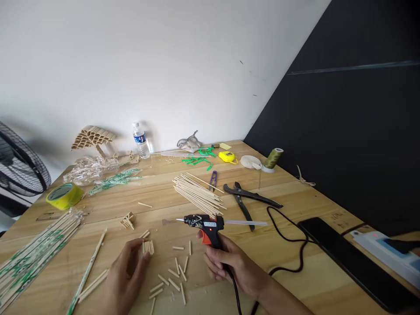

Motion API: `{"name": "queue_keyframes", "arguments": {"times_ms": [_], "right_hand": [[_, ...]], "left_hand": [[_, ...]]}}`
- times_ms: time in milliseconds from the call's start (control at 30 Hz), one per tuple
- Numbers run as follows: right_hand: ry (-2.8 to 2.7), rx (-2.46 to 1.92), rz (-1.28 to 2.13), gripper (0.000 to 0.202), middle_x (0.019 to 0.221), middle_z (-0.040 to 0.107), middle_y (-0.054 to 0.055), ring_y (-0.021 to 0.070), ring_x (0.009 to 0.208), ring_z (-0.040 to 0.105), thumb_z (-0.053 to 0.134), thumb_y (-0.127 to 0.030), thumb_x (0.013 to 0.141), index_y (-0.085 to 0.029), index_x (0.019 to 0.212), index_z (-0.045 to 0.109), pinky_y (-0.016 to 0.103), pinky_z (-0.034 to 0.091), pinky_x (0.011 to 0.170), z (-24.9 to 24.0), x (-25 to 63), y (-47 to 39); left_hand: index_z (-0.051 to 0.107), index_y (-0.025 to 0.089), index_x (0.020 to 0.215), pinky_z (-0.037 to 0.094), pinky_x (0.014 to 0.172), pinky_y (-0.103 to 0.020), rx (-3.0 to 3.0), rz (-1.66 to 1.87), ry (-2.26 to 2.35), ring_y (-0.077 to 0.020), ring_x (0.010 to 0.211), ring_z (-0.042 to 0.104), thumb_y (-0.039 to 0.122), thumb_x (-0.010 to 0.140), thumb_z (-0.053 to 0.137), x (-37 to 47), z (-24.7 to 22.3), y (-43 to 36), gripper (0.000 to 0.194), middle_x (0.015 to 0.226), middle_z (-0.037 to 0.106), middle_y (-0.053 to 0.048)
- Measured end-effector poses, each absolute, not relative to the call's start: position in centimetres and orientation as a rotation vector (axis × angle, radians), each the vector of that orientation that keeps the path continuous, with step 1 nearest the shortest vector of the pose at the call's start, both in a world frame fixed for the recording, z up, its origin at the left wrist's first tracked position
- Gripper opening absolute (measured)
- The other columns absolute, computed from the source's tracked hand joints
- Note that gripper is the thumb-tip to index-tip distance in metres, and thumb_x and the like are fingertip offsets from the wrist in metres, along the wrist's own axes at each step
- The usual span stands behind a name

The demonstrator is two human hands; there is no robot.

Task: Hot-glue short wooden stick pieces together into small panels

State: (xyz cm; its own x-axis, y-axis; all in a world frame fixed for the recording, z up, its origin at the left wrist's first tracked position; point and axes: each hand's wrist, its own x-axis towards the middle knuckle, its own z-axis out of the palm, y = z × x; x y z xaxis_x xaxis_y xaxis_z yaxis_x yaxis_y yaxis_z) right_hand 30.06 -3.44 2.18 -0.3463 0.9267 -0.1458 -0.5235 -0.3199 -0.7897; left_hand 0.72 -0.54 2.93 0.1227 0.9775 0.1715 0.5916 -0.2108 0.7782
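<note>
My right hand [229, 262] is wrapped round the handle of a black and orange hot glue gun [203, 222]. Its nozzle points left, and a clear glue stick [246, 223] sticks out of its back end. In my left hand [126, 275], between thumb and fingers, is a small block of short wooden sticks [148, 247] lined up side by side. Several loose short stick pieces [173, 273] lie on the table between my hands. A small wooden stick assembly [127, 220] sits just beyond my left hand.
Beyond the glue gun lie long wooden sticks [197, 192], black pliers [244, 197] and purple snips [213, 179]. Wrapped sticks [42, 253] and yellow tape [64, 196] are on the left. A phone [354, 262], cable [300, 258] and power strip [390, 253] lie right. A bottle [141, 141] stands behind.
</note>
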Motion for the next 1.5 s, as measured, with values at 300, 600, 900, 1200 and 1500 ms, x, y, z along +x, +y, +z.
{"name": "queue_keyframes", "arguments": {"times_ms": [300, 600, 900, 1200, 1500], "right_hand": [[-1.204, -1.186, 1.470, 0.044, 0.057, 0.047, -0.008, 0.0125, 0.051, 0.044, 0.067, -0.063, 0.094, -0.021, 0.090, 0.059, 0.027, 0.036, 0.053, 1.3, 30.4, -4.2], [-1.546, -1.432, 1.168, 0.041, 0.057, 0.033, -0.007, 0.0129, 0.052, 0.035, 0.055, -0.048, 0.098, -0.024, 0.066, 0.044, 0.028, 0.030, 0.053, 2.8, 29.4, -4.4], [-1.677, -1.502, 1.045, 0.035, 0.066, 0.053, -0.002, 0.0190, 0.064, 0.050, 0.055, -0.050, 0.097, -0.022, 0.075, 0.059, 0.029, 0.040, 0.061, 2.6, 29.1, -4.6], [-1.774, -1.455, 1.008, 0.028, 0.071, 0.061, -0.001, 0.0189, 0.065, 0.054, 0.055, -0.042, 0.099, -0.022, 0.080, 0.059, 0.029, 0.041, 0.062, 2.7, 29.1, -4.8], [-1.859, -1.444, 1.031, 0.020, 0.079, 0.071, 0.003, 0.0223, 0.071, 0.062, 0.059, -0.038, 0.099, -0.023, 0.086, 0.065, 0.030, 0.044, 0.066, 2.8, 29.1, -4.9]], "left_hand": [[0.065, 0.023, 0.120, 0.058, 0.065, -0.031, 2.096, 0.826, 1.518, -0.0216, 0.073, 0.072, 0.052, 0.098, 0.062, 0.3, 1.7, -0.2, 0.037, 0.101, 0.077, -0.007], [0.059, 0.027, 0.132, 0.058, 0.097, -0.044, 2.262, 0.674, 1.393, -0.0293, 0.113, 0.071, 0.035, 0.103, 0.060, 0.0, 1.7, -0.1, 0.031, 0.126, 0.073, -0.009], [0.057, 0.029, 0.134, 0.053, 0.105, -0.044, 2.277, 0.673, 1.343, -0.0274, 0.121, 0.067, 0.031, 0.104, 0.058, -0.1, 1.4, -0.1, 0.030, 0.131, 0.070, -0.007], [0.055, 0.029, 0.134, 0.052, 0.107, -0.045, 2.300, 0.672, 1.309, -0.0270, 0.125, 0.065, 0.028, 0.104, 0.057, -0.1, 1.6, -0.4, 0.030, 0.132, 0.069, -0.007], [0.056, 0.028, 0.134, 0.052, 0.108, -0.046, 2.281, 0.687, 1.269, -0.0273, 0.126, 0.065, 0.026, 0.104, 0.057, -0.1, 1.7, -0.2, 0.030, 0.132, 0.069, -0.008]]}}
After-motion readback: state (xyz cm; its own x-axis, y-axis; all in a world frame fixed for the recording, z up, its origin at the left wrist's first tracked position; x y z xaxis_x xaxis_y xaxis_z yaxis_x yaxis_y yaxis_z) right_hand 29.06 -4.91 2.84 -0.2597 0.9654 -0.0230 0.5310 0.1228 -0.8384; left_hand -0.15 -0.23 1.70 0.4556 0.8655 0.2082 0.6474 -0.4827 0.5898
